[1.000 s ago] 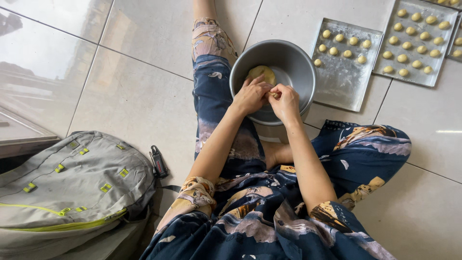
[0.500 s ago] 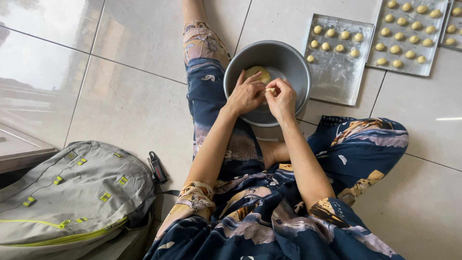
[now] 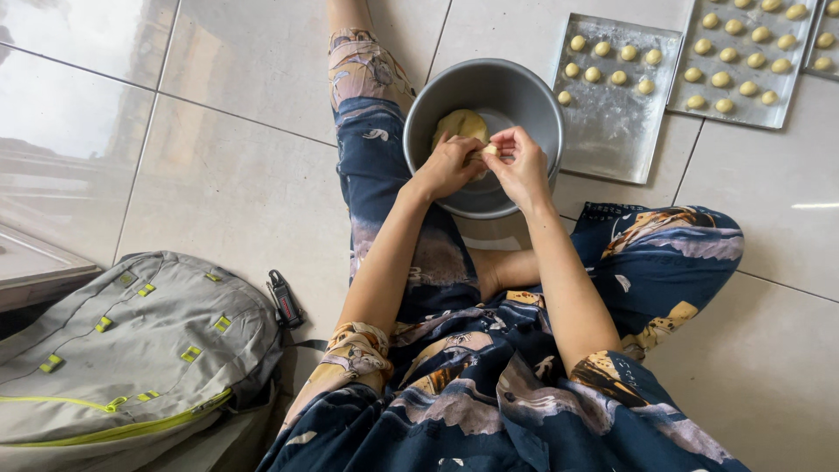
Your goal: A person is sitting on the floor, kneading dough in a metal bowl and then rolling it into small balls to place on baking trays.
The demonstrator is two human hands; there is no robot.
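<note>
Both hands meet over the grey metal bowl (image 3: 483,131), fingertips pinched together on a small piece of dough (image 3: 489,150). Left hand (image 3: 450,164) comes in from the near-left rim, fingers curled onto the piece; right hand (image 3: 523,163) is opposite, thumb and forefinger closed on the same piece. So the piece sits between the two hands, touching both, held above the bowl's inside.

Bigger pale yellow dough lump (image 3: 461,125) lies in the bowl just beyond the left hand, partly hidden by its knuckles; cannot tell if the hand touches it.

Bowl sits on the tiled floor (image 3: 218,131) between the person's legs, against the outstretched left leg.

Right of the bowl: a metal tray (image 3: 612,131) with a few small dough balls (image 3: 603,75) in its far part, near part bare. Second tray (image 3: 743,105) further right, several rows of balls.

Grey backpack (image 3: 122,350) with yellow-green trim lies at the near left, well apart from the hands.
</note>
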